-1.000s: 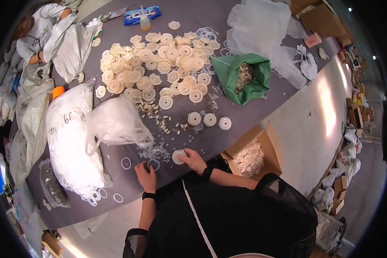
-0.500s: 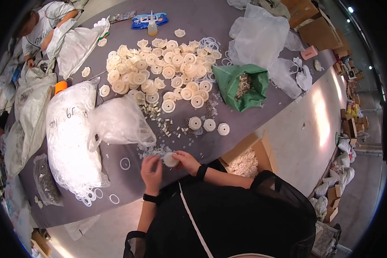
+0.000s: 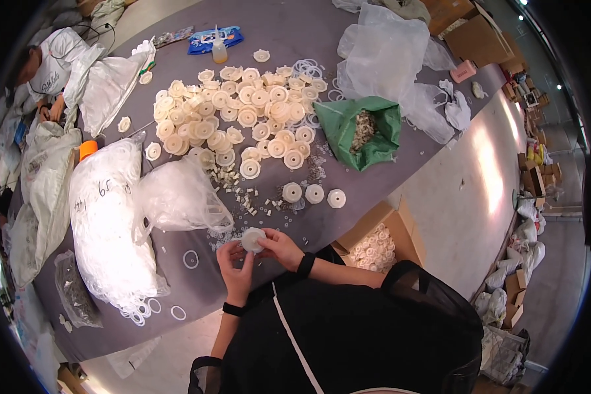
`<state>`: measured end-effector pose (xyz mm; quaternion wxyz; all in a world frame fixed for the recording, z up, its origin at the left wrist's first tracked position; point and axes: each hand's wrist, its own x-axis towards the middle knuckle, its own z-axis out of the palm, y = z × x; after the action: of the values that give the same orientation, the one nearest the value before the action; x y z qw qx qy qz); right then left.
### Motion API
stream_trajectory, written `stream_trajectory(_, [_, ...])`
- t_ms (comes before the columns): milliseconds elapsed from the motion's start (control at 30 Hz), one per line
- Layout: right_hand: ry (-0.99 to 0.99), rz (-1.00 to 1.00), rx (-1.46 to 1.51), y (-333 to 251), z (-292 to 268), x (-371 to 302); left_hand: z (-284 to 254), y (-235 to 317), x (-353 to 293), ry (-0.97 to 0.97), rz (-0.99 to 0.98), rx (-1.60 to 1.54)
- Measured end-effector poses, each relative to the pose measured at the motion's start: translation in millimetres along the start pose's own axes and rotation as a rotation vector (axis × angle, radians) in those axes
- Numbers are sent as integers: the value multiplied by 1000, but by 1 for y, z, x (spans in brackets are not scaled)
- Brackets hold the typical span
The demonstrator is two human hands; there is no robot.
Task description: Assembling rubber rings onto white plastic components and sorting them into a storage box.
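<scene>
At the near edge of the table I hold a round white plastic cap [image 3: 253,239] with a raised rim. My right hand [image 3: 282,250] grips its right side between thumb and fingers. Against its lower left edge, the thumb and fingers of my left hand [image 3: 234,264] close in; whatever small part may lie between them is hidden. Tiny clear rings [image 3: 222,238] lie scattered just beyond my left hand. Farther out are small white and metal pieces [image 3: 249,200]. Three finished-looking round caps [image 3: 314,194] sit in a row to the right, by a large heap of cream plastic caps [image 3: 243,105].
A green bag [image 3: 348,141] of small parts stands open at right. Stuffed white sacks [image 3: 105,217] and a clear bag [image 3: 180,190] lie left. Below the table edge is a cardboard box [image 3: 407,230] of parts. Another person [image 3: 62,65] works at far left. A dropper bottle [image 3: 218,49] stands behind.
My left hand has come in from beside the cap to touch its edge. The cap has shifted slightly left and up in my right hand. The view has turned a little.
</scene>
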<state>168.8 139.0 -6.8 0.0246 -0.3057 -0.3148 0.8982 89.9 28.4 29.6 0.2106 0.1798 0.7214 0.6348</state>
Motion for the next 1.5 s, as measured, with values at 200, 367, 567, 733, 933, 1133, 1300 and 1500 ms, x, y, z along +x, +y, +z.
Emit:
stream_trajectory(200, [-72, -68, -69, -2, 4, -2, -10, -20, 6, -79, -477, -406])
stream_trajectory(367, [-101, 44, 211, -10, 12, -6, -15, -36, 7, -114, -555, -711])
stream_trajectory(567, [-50, -1, 135, -8, 11, -7, 3, -11, 8, -63, -465, -625])
stream_trajectory(733, [101, -115, -76, 1, 13, -10, -1, -10, 12, -114, -506, -686])
stream_trajectory(933, [-4, -11, 185, -6, 8, -14, 0, -15, 14, -333, -596, -703])
stream_trajectory(1133, [119, -48, 369, -13, 10, -17, 19, -15, 24, -244, -640, -781])
stream_trajectory(1300, [89, -154, 345, -14, -12, -22, 37, -30, 36, -324, -756, -947])
stream_trajectory(1500, [235, -275, 359, -27, -27, -31, 74, -26, 42, -397, -847, -897])
